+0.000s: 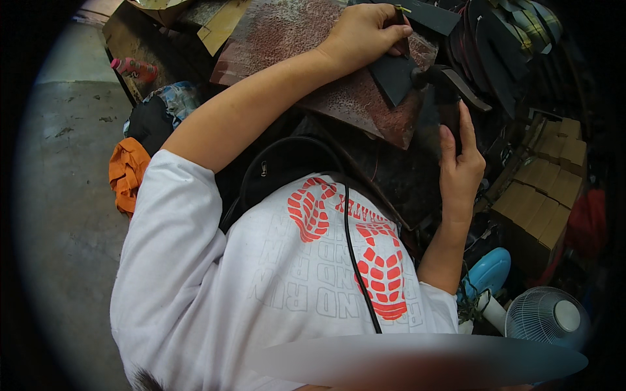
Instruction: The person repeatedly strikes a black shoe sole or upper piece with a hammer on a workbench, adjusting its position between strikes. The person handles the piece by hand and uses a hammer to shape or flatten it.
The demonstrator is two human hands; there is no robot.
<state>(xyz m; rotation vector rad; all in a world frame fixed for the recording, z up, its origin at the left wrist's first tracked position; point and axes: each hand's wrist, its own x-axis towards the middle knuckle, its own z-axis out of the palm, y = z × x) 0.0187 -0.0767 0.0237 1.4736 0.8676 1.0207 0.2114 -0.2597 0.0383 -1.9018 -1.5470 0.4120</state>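
My left hand [373, 36] pinches a slim dark piece [403, 44] with a small yellowish tip at its top. It is held over a flat dark sheet [393, 81] on a reddish-brown, heavily pitted board [274, 45]. What the slim piece is cannot be made out. In my right hand [462, 163] is a hammer [447, 85], gripped by its dark handle, the fingers partly straight along it. The hammer's round face is beside the dark sheet's right edge; whether they touch is unclear. Its claw points right.
Stacked dark curved sheets [486, 42] stand right of the board. Cardboard boxes [538, 186], a blue round object [489, 270] and a fan [546, 316] are at the right. A pink-capped bottle [135, 69], dark clothing [149, 124] and orange cloth [127, 171] are left.
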